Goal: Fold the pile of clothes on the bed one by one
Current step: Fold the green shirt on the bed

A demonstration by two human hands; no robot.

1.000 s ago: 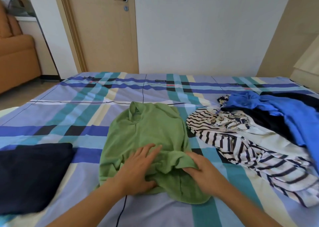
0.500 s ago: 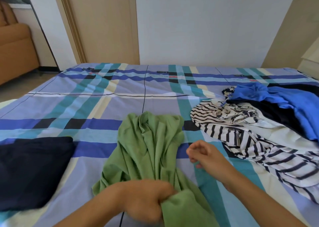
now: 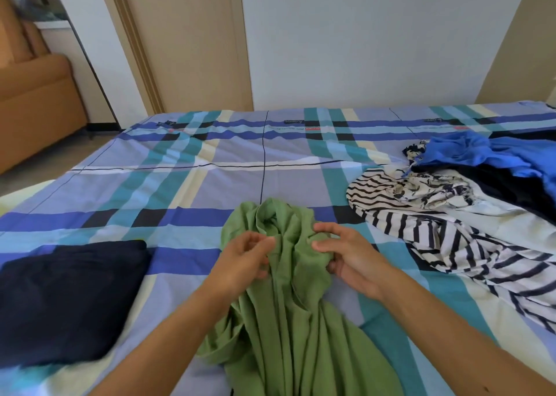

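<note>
A green shirt (image 3: 288, 311) lies bunched in long folds on the plaid bed (image 3: 180, 185), running from mid-bed toward me. My left hand (image 3: 243, 257) has curled fingers pinching the shirt's left edge near its far end. My right hand (image 3: 346, 257) pinches a fold on the right side of that same end between thumb and fingers. The pile sits to the right: a black-and-white striped garment (image 3: 436, 245), a white printed one (image 3: 427, 191), a dark one (image 3: 505, 188) and a blue one (image 3: 481, 155).
A folded navy garment (image 3: 60, 299) lies on the bed at the left. Beyond the bed's far edge are a closed door (image 3: 186, 40) and a white wall. An orange sofa (image 3: 30, 95) stands at the far left.
The green shirt went from lying flat to being gathered into a long bunch pulled toward me. Both hands have moved up to its far end and taken hold there.
</note>
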